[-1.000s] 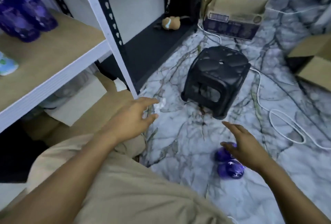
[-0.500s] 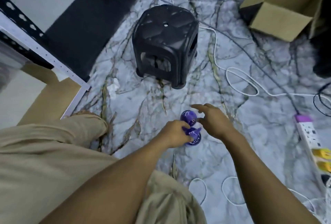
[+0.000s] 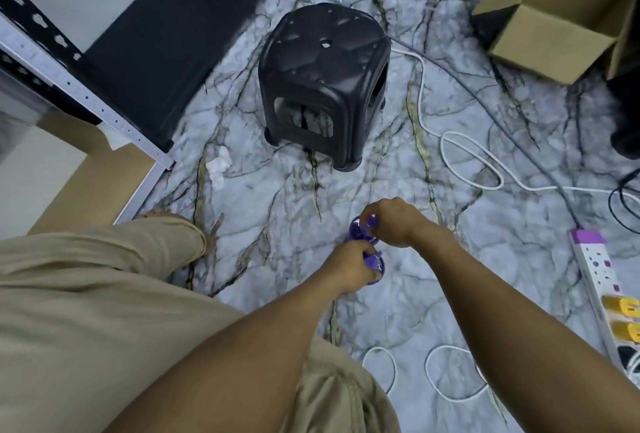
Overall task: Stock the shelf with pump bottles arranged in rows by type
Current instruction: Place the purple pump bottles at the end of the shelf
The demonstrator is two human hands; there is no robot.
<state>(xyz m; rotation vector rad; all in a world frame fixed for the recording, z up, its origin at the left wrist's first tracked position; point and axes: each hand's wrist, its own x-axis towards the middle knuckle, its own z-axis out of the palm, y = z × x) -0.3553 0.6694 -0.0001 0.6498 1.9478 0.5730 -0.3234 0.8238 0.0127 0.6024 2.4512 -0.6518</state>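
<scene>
The left hand (image 3: 346, 269) has its grip curled round the pump head of the nearer purple bottle (image 3: 376, 269). The right hand (image 3: 394, 221) has its grip pinched on the pump of the farther purple bottle (image 3: 357, 230). Both bottles stand on the marble floor (image 3: 277, 210), seemingly touching each other, though the hands hide most of them. Beyond them sits a black stool (image 3: 325, 79), with a crumpled tissue (image 3: 219, 169) to its left near the shelf post (image 3: 79, 93). A white cable (image 3: 467, 162) loops rightward toward a power strip (image 3: 599, 276). An open cardboard box (image 3: 554, 16) lies farther off.
</scene>
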